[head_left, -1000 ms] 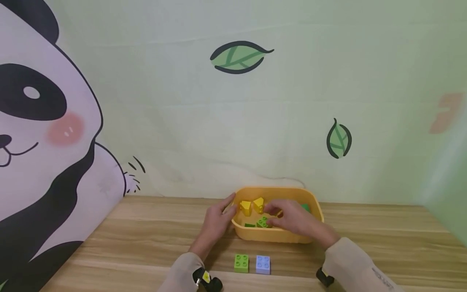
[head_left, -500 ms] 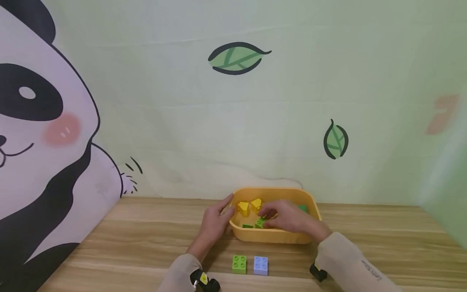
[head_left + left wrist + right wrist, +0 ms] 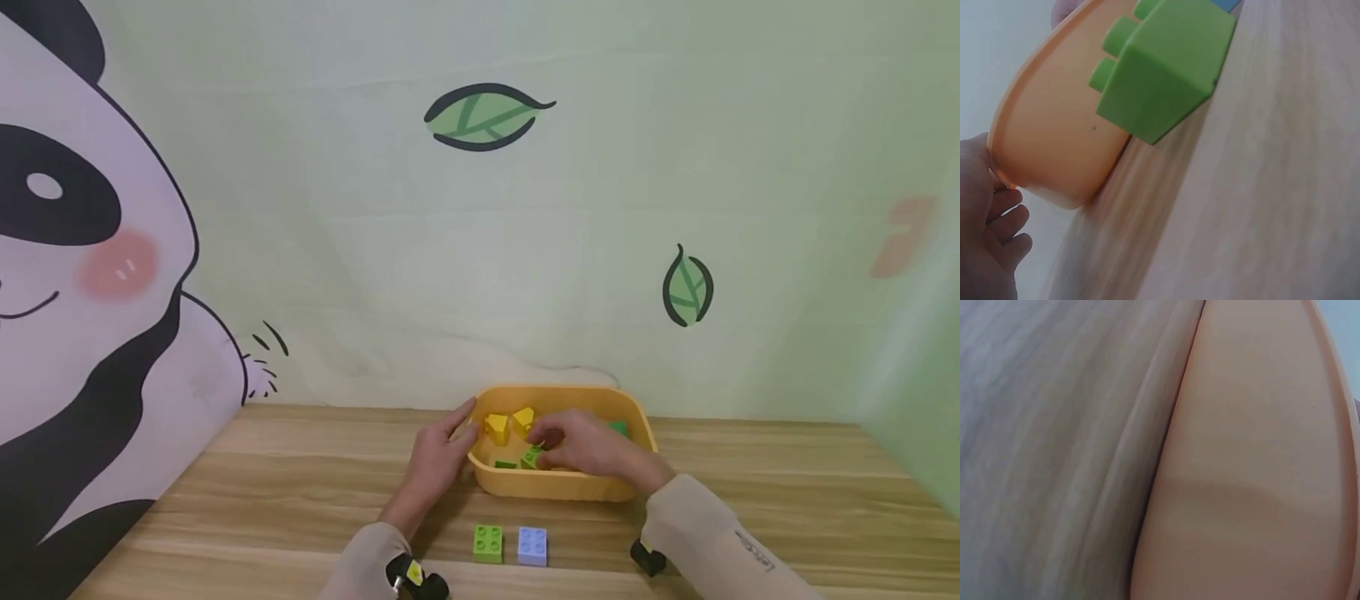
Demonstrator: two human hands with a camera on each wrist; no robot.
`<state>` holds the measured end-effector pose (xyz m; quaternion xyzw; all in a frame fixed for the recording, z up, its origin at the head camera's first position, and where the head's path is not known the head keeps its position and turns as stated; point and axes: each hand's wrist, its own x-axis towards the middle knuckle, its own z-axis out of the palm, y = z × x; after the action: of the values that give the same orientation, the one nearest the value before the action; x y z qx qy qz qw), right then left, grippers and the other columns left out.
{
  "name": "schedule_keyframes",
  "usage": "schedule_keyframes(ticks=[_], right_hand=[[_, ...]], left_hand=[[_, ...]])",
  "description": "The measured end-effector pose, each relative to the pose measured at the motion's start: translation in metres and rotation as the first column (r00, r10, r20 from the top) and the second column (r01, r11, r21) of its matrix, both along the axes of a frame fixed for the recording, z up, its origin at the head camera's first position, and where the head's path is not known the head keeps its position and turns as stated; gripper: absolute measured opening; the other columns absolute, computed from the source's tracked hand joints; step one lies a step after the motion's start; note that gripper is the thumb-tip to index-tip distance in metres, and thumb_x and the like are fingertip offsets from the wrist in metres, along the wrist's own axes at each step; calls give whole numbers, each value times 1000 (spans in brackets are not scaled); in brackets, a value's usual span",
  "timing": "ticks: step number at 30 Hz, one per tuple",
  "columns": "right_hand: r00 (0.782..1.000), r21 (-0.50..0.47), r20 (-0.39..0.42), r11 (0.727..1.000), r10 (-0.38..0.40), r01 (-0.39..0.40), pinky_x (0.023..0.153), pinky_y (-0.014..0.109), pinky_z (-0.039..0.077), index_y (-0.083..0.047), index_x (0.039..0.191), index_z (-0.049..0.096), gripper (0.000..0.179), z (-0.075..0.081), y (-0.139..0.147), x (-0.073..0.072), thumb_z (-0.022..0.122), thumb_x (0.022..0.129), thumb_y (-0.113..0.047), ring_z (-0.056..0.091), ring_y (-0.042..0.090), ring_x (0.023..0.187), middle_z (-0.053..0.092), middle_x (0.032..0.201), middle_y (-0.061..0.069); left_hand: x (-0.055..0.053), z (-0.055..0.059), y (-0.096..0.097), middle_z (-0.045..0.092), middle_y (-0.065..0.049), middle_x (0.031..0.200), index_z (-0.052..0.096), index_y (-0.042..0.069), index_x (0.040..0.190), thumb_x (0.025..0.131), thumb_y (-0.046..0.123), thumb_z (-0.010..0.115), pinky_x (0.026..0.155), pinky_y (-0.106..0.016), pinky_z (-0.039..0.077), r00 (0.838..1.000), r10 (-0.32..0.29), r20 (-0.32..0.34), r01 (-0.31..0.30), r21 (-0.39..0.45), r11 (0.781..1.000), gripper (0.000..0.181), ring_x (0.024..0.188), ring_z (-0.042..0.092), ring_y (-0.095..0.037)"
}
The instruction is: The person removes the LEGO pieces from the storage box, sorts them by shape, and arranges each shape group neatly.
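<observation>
A yellow-orange plastic bin [image 3: 555, 485] stands on the table near the wall. My left hand [image 3: 437, 454] holds its left end, thumb at the rim; in the left wrist view, the other fingers [image 3: 1013, 222] curl beside the outer wall. My right hand [image 3: 588, 446] reaches into the bin, its thumb against a green toy brick [image 3: 531, 457] and its index finger just beyond. Whether it pinches the brick is hidden. Two yellow pieces, one on the left [image 3: 497, 428] and one nearer the middle [image 3: 522, 421], lie in the bin. The right wrist view shows only the bin's wall [image 3: 1247, 456] and tabletop.
In front of the bin, a light green brick [image 3: 487, 543] and a light blue brick [image 3: 532, 546] sit side by side, a small gap between them. A darker green piece [image 3: 618, 427] lies at the bin's right. A wall with printed leaves rises behind.
My right hand's fingers have shifted slightly left within the bin, toward the green brick. The head view has turned a little. My left hand stays at the bin's end.
</observation>
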<state>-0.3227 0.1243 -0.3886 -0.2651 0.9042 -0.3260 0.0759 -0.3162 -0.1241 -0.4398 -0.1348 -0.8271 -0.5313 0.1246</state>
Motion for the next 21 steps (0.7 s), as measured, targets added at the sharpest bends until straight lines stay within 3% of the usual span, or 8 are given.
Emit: schedule_keyframes(ticks=[6, 21], right_hand=[[999, 11, 14, 999, -35, 35, 101, 46, 57, -11, 117, 78, 21, 0, -3, -1, 79, 96, -10, 69, 18, 103, 75, 114, -1], [1000, 11, 6, 1000, 1, -1, 100, 45, 58, -8, 118, 78, 23, -1, 0, -3, 81, 95, -10, 69, 19, 104, 75, 115, 0]], left_hand=[[1, 2, -1, 55, -14, 154, 56, 2, 153, 108, 17, 60, 118, -55, 38, 1000, -1, -8, 1, -1, 1000, 48, 144, 49, -35], [1, 1, 0, 54, -11, 155, 55, 4, 154, 108, 18, 59, 118, -55, 38, 1000, 2, 7, -2, -7, 1000, 48, 145, 49, -34]])
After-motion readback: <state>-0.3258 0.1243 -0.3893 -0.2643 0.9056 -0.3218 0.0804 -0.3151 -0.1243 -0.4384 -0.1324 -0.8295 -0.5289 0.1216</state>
